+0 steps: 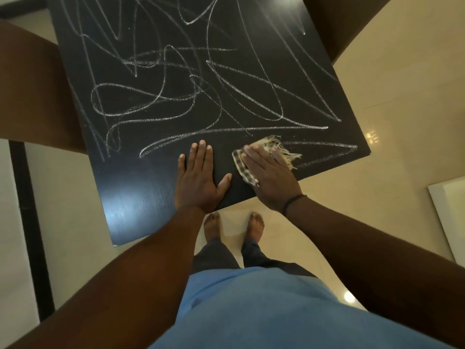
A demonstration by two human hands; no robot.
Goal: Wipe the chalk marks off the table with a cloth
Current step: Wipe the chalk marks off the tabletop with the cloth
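Note:
A black square table (141, 187) fills the upper half of the view. White chalk marks (176, 96) scrawl over most of its top, while the near left corner is bare. A checked cloth (242, 167) with a frayed pale fringe lies near the front edge. My right hand (270, 176) presses flat on the cloth with straight fingers. Just to its left, my left hand (198, 181) rests palm down on the bare tabletop, fingers straight and thumb spread.
Brown furniture (30, 91) stands against the table's left side, and another brown piece (347, 23) at the back right. The floor (392, 137) is glossy cream tile. A white board (450, 217) lies on it at the right. My bare feet (234, 225) stand by the table's front edge.

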